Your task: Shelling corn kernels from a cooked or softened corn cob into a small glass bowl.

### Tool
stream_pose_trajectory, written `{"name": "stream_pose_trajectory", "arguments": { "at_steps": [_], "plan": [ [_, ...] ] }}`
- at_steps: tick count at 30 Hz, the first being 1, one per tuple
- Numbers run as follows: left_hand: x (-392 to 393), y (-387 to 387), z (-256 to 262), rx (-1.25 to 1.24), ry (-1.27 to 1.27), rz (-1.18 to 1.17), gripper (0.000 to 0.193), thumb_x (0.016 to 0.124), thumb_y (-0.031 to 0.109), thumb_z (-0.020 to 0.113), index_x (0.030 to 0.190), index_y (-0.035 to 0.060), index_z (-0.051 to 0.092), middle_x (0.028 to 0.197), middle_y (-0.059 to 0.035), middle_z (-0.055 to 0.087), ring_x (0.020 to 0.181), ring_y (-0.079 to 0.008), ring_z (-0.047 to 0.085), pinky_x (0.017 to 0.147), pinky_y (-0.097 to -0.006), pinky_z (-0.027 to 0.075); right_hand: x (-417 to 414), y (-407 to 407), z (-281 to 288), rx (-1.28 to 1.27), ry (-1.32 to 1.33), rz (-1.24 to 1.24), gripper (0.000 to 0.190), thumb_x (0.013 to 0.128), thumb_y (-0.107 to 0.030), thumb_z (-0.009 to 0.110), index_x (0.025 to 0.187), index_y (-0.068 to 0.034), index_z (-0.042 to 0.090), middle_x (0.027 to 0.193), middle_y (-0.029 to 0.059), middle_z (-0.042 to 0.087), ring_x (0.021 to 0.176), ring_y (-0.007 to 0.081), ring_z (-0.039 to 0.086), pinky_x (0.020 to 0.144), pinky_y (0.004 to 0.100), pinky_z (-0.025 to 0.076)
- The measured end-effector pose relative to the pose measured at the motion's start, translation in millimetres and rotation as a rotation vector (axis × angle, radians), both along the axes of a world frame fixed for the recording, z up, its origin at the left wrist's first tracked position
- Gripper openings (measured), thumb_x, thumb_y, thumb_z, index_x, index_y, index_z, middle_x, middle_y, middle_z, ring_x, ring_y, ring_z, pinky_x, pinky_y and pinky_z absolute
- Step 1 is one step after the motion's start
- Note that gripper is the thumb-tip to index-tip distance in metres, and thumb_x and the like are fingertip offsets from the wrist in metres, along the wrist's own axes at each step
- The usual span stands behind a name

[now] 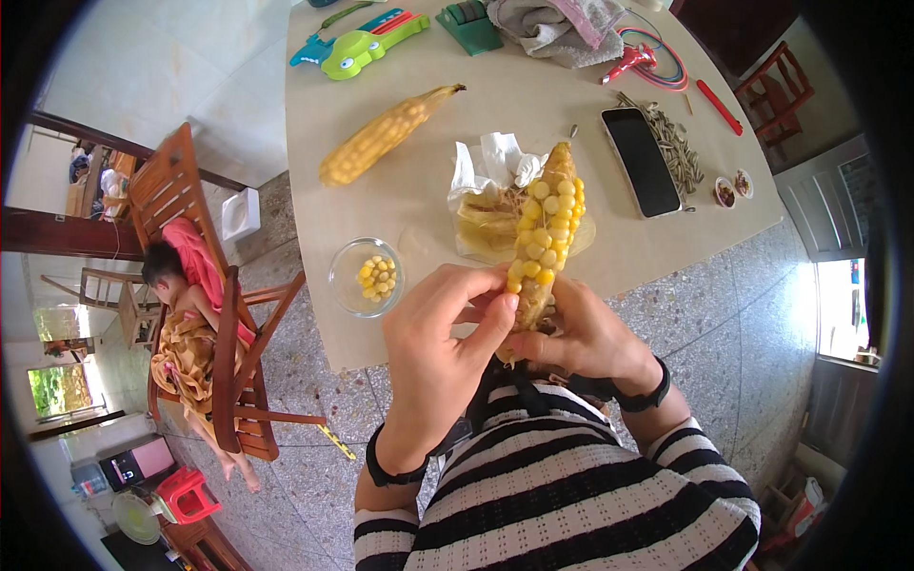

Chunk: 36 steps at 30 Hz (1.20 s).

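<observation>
A partly shelled corn cob is held upright over the table's near edge, yellow kernels on its upper part and bare cob towards the bottom. My right hand grips its lower end. With thumb and fingertips, my left hand pinches the cob's left side at the lowest kernels; whether a loose kernel is between the fingers is hidden. To the left stands a clear glass bowl with several loose kernels inside. Behind the held cob lie corn husks and crumpled white tissue.
Another corn cob lies on the table. At right are a phone, sunflower seeds and two small cups. Toys and a towel lie at the back. A person reclines on a wooden chair at left.
</observation>
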<state>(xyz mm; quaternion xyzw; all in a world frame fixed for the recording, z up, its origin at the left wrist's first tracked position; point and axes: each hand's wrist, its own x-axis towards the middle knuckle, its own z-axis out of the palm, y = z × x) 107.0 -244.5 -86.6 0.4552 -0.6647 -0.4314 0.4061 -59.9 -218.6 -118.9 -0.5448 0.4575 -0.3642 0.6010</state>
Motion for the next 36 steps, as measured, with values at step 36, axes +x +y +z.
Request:
{"name": "stream_pose_trajectory", "arguments": {
  "at_steps": [36],
  "plan": [
    [38,-11,-16,0.391,0.191,-0.205,0.014,0.085,0.011,0.066,0.092,-0.0006,0.064,0.083,-0.0019,0.063,0.077,-0.0064,0.059,0.063,-0.0177,0.048,-5,-6,-10,0.15,0.016,0.187,0.061,0.08,-0.011,0.069,0.133,0.003,0.042,0.112,0.0079,0.06,0.104,0.0149,0.056,0.093,0.0304,0.044]
  ]
}}
